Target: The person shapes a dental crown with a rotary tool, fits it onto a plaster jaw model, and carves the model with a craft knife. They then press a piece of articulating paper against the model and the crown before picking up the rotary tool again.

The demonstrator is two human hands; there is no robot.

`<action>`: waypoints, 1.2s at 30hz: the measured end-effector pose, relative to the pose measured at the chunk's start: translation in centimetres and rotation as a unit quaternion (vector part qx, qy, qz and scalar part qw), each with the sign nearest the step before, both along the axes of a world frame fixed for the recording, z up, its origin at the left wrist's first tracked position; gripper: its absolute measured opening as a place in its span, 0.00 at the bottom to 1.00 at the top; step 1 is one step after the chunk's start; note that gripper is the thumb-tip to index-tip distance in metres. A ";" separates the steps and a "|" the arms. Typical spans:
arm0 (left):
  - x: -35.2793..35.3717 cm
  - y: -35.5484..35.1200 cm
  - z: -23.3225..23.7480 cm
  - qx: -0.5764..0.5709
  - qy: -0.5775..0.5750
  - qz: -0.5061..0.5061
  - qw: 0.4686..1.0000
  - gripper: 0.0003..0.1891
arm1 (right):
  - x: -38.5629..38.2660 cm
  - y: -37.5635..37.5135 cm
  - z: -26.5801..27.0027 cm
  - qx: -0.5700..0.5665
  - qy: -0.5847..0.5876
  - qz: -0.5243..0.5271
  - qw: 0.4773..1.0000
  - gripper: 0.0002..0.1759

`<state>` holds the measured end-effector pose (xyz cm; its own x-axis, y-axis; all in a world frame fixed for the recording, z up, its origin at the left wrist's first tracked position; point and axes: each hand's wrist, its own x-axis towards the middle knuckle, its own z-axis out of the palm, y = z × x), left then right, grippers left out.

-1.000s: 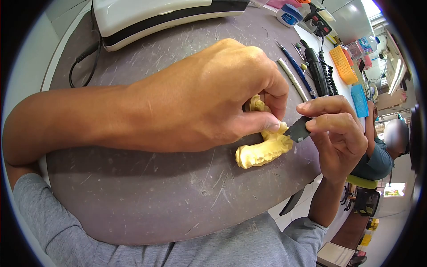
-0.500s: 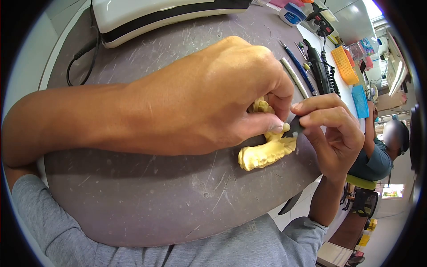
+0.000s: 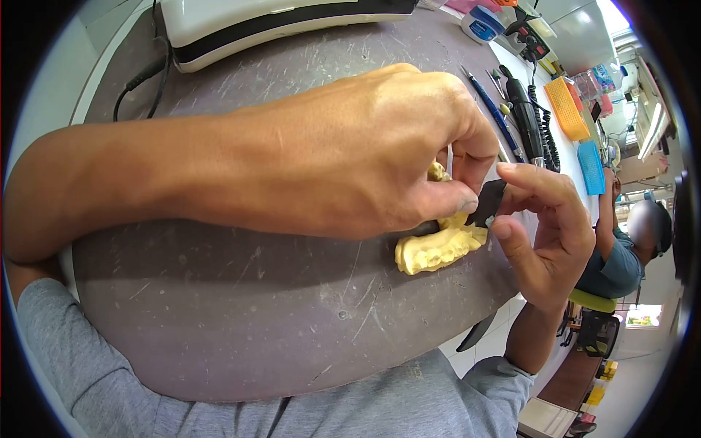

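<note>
A yellow dental model (image 3: 440, 250) of an arch with teeth rests on the grey-brown work board, its far part hidden under my left hand (image 3: 394, 146). My left hand is closed over the model, thumb and bent fingers around it; the exact grip point is hidden. A thin black strip (image 3: 488, 204) stands by the model, just beyond my left thumb tip. My right hand (image 3: 548, 233) is beside the strip with its index finger and thumb apart. Its other fingers are partly behind the strip. A small whitish bit shows at the strip's lower edge.
A white and black device (image 3: 285, 29) with a cable is at the back. To the right lie a blue pen-like tool (image 3: 485, 102), a black handpiece (image 3: 522, 109) with coiled cord, an orange basket (image 3: 566, 109) and a blue basket (image 3: 591, 166). Another person (image 3: 621, 255) sits further right.
My right index finger and thumb have spread from their pinch on the black strip. My left hand has shifted slightly right and covers more of the model.
</note>
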<state>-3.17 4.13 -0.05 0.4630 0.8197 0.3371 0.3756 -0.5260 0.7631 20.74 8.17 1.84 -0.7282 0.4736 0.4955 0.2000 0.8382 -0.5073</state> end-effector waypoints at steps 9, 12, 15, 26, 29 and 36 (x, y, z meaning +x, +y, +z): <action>-0.4 -0.4 0.2 -0.024 -0.032 0.016 0.999 0.07 | -0.1 0.2 0.3 0.026 -0.024 0.021 0.999 0.15; -0.3 0.0 -0.6 0.071 -0.037 0.008 0.997 0.07 | -0.2 0.2 0.2 0.020 -0.022 0.025 0.999 0.14; -0.1 -0.1 0.0 0.045 -0.026 0.009 0.999 0.08 | -0.5 0.0 0.2 0.006 -0.022 0.005 1.000 0.12; 0.0 0.0 -0.4 0.063 -0.026 -0.002 0.998 0.08 | -0.6 0.3 0.4 0.044 -0.047 0.029 0.998 0.12; 0.0 0.0 -0.5 0.066 -0.029 -0.004 0.997 0.08 | -0.5 0.4 0.3 0.043 -0.045 0.028 0.998 0.11; -0.3 -0.4 -0.3 0.048 -0.026 -0.007 0.998 0.08 | -0.7 -0.4 0.3 0.058 -0.043 0.003 0.997 0.09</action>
<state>-3.49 3.69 -0.37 0.4549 0.7754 0.4380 0.3286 -0.6033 0.7267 20.05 7.74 2.12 -0.7732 0.4121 0.4821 0.2330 0.8916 -0.3884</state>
